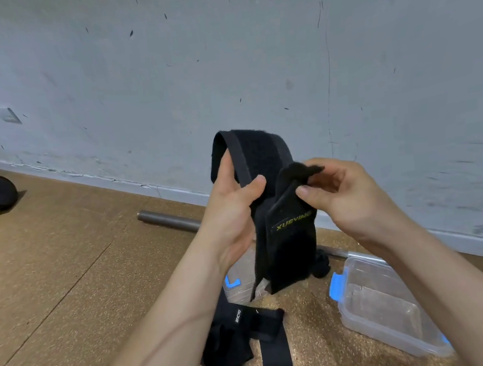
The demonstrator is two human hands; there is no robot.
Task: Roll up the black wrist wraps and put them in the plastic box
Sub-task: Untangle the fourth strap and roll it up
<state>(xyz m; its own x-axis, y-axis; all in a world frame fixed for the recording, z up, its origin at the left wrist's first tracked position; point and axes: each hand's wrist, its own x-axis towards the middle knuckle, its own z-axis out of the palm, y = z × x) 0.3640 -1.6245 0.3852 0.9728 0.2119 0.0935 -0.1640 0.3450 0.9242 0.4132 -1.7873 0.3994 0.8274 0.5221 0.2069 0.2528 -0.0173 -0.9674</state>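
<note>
Black wrist wrap [285, 238] hangs w/ long axis vertical btwn my hands, L hand [231, 214] gripping its folded top, R hand [344, 195] pinching the end tab, plastic box [387, 337] on floor below-right, nearer my R.

box [380, 302] right of floor wraps [245, 335]

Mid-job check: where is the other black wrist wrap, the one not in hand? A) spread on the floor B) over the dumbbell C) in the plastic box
A: the other wrap lies unrolled on the floor, while the left hand and right hand hold the first wrap and the plastic box shows none inside.
</note>
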